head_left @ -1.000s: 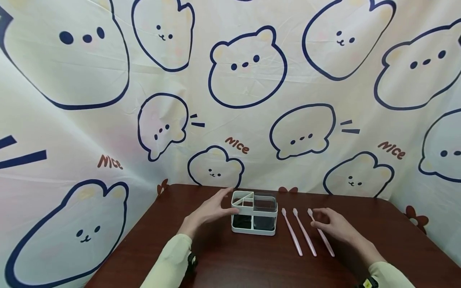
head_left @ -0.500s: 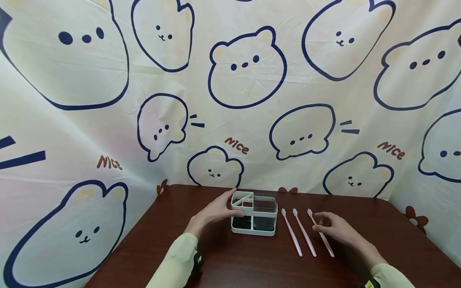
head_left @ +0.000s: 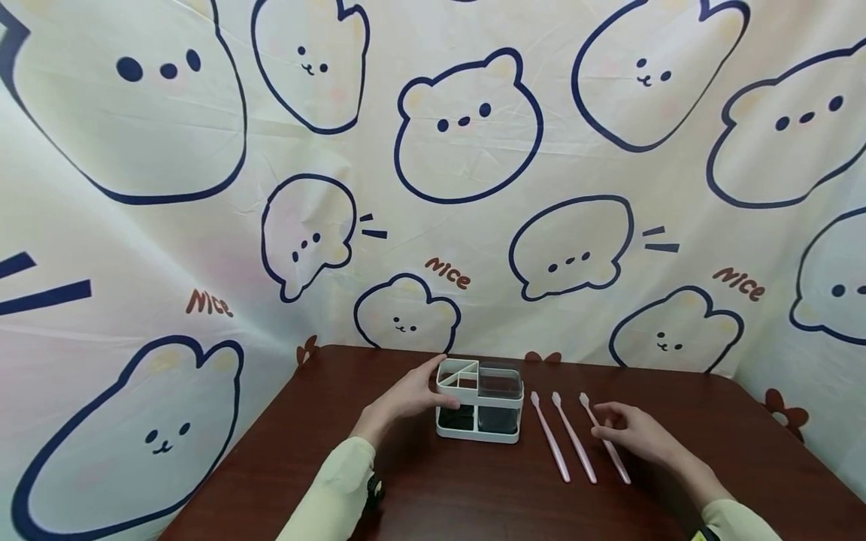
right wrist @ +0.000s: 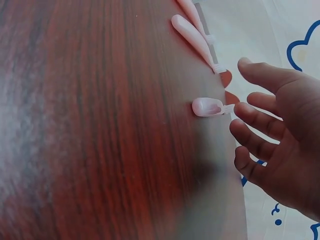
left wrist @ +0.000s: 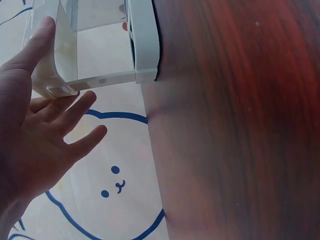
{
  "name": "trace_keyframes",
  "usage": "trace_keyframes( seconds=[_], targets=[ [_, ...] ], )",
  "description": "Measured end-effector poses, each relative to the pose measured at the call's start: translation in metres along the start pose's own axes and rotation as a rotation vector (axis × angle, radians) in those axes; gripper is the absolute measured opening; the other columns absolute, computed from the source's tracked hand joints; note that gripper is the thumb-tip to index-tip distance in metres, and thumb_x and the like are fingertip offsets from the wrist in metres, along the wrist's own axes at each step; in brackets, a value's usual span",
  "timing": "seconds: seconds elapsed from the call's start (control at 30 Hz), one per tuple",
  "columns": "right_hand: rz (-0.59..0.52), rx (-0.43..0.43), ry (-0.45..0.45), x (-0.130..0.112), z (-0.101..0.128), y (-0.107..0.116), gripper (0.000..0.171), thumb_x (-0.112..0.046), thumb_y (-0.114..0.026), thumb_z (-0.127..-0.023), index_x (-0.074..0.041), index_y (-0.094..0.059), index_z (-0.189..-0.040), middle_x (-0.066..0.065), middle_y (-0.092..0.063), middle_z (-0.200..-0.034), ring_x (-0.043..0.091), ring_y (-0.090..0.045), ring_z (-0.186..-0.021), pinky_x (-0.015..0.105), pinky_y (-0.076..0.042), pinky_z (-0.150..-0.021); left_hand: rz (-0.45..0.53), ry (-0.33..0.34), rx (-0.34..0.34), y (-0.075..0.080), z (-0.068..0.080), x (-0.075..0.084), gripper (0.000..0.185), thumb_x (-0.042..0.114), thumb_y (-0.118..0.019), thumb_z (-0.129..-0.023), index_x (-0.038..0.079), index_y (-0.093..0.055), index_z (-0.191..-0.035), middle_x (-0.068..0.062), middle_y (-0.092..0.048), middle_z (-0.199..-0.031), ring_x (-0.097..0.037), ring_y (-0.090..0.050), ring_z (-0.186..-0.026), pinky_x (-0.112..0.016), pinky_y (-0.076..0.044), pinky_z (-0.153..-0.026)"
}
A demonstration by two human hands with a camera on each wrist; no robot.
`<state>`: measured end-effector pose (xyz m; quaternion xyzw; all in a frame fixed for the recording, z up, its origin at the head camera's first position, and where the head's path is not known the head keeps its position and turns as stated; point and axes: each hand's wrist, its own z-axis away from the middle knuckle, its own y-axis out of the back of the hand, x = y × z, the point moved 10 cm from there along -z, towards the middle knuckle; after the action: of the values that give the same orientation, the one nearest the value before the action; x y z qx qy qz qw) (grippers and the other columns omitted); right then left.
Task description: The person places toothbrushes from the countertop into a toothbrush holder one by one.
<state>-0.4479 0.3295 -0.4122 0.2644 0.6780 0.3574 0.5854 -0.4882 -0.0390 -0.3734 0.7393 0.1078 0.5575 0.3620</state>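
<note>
My left hand (head_left: 406, 394) holds the left side of a white two-tier toothbrush holder (head_left: 478, 436), thumb over its front and fingers round the side and back. In the left wrist view the thumb lies against the holder's frame (left wrist: 146, 35), and the lower fingers spread loosely past its edge. Three pink toothbrushes lie side by side to its right: a left one (head_left: 551, 439), a middle one (head_left: 575, 439) and a right one (head_left: 617, 462). Over the right toothbrush my right hand (head_left: 639, 432) hovers with loosely bent fingers, holding nothing. In the right wrist view a gap shows between thumb and fingers.
The holder and toothbrushes rest on a dark brown wooden table (head_left: 473, 496). The holder has divided slots on top and a grey clear-walled compartment (head_left: 499, 382) at the right. A pale cloth (head_left: 467, 225) printed with bear outlines hangs behind and beside the table.
My left hand has moved right and its thumb reaches further across the holder's front. My right hand has drawn slightly right and nearer to me. The toothbrushes and the holder stay put.
</note>
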Motion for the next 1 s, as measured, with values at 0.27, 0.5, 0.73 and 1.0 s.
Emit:
trace_keyframes(
  seconds=[0.27,0.5,0.73,1.0],
  targets=[
    [-0.030,-0.027,0.018,0.002,0.002,-0.006,0.059,-0.032,-0.071,-0.091,0.002,-0.054,-0.135,0.003,-0.056,-0.087,0.012,-0.050,-0.072,0.024,-0.041,-0.058,0.002,0.005,0.001,-0.002,0.000,-0.001,0.101,0.046,-0.081,-0.080,0.014,-0.026,-0.158,-0.012,-0.034,-0.160,-0.032,-0.037,-0.144,-0.056,-0.034,-0.114],
    [-0.031,-0.036,0.001,0.006,0.005,-0.005,0.058,-0.032,-0.071,-0.091,0.004,-0.055,-0.134,0.004,-0.056,-0.083,0.012,-0.049,-0.067,0.024,-0.041,-0.056,0.006,0.010,0.003,-0.002,-0.001,-0.003,0.101,0.048,-0.081,-0.079,0.015,-0.026,-0.158,-0.011,-0.034,-0.160,-0.031,-0.037,-0.144,-0.056,-0.034,-0.115],
    [-0.011,-0.057,-0.001,0.013,0.008,-0.005,0.055,-0.032,-0.069,-0.092,0.004,-0.056,-0.131,0.003,-0.055,-0.082,0.014,-0.051,-0.065,0.025,-0.043,-0.055,0.021,0.019,0.002,-0.003,0.000,-0.005,0.102,0.048,-0.081,-0.078,0.015,-0.026,-0.158,-0.011,-0.034,-0.160,-0.031,-0.038,-0.143,-0.057,-0.033,-0.115],
    [-0.018,-0.074,-0.028,0.018,0.008,-0.006,0.054,-0.032,-0.070,-0.091,0.005,-0.058,-0.129,0.004,-0.056,-0.081,0.016,-0.052,-0.061,0.027,-0.044,-0.052,0.016,0.012,0.007,-0.001,0.000,-0.003,0.101,0.047,-0.081,-0.080,0.015,-0.026,-0.158,-0.011,-0.033,-0.160,-0.031,-0.037,-0.144,-0.057,-0.033,-0.115]
  ],
)
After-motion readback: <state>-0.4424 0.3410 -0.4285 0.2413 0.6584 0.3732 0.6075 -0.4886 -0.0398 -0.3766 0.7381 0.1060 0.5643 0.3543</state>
